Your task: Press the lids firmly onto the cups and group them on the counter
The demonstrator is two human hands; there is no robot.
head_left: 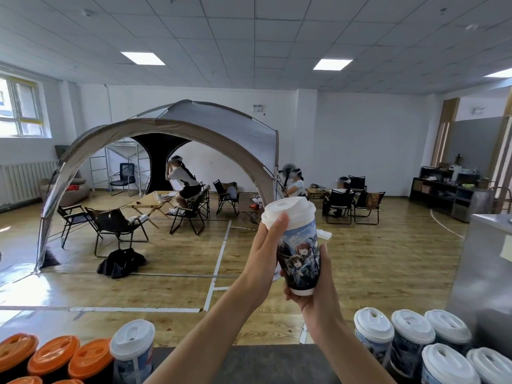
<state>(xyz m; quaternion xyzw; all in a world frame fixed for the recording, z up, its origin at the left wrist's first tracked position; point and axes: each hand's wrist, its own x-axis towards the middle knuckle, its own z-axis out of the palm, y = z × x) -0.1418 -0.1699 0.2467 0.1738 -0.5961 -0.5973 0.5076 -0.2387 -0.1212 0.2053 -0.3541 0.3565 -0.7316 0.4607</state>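
Both over the counter: my right hand curls round the cup as brace; left hand pinches the lid down.

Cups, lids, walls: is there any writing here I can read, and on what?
Nothing reads clearly.
Held cup: cartoon figures, no legible words.
Left counter cup: printing too blurred.
Wall sign: too small.
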